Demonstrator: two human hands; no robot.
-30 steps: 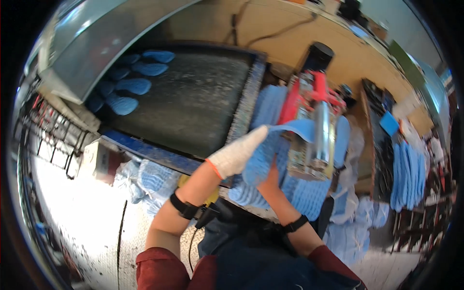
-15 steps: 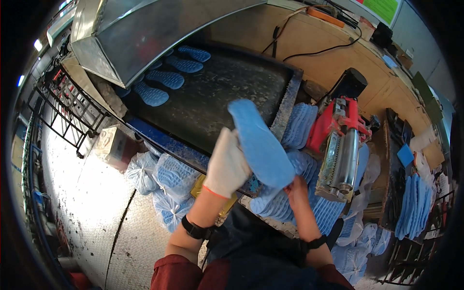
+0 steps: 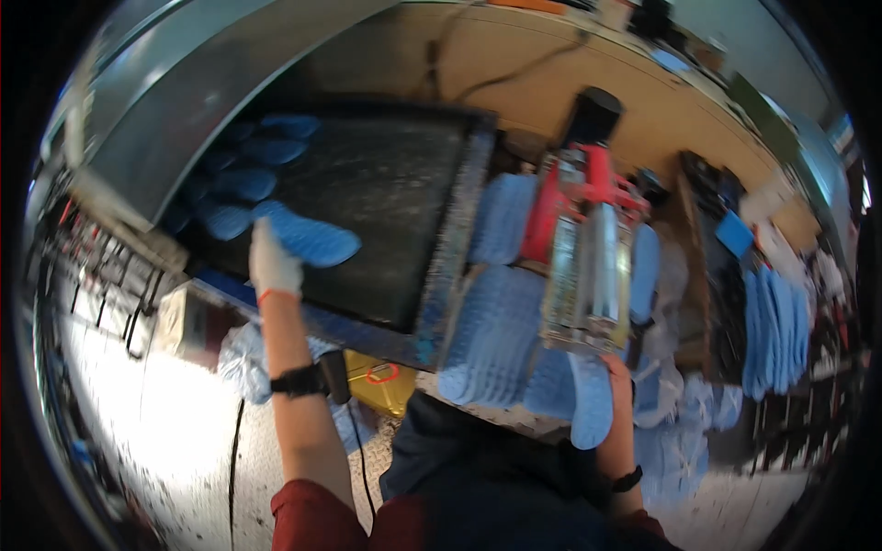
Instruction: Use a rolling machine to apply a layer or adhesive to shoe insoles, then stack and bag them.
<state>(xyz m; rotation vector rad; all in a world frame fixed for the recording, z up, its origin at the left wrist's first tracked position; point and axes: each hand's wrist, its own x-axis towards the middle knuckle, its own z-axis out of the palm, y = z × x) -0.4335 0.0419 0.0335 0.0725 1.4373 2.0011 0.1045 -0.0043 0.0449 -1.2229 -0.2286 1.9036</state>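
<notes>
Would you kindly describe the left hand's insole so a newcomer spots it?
Find the black bed with the blue rim, left of the red machine. Over it, the gloved left hand touches one end of a blue insole. It reaches farther right than the other insoles there.

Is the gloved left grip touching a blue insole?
Touching. The head view shows the gloved left grip meeting the left end of one blue insole, with no gap between.

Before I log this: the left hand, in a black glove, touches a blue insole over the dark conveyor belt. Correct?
Not black: the head view shows a white glove on the left hand, which touches a blue insole over the dark conveyor belt.
</notes>
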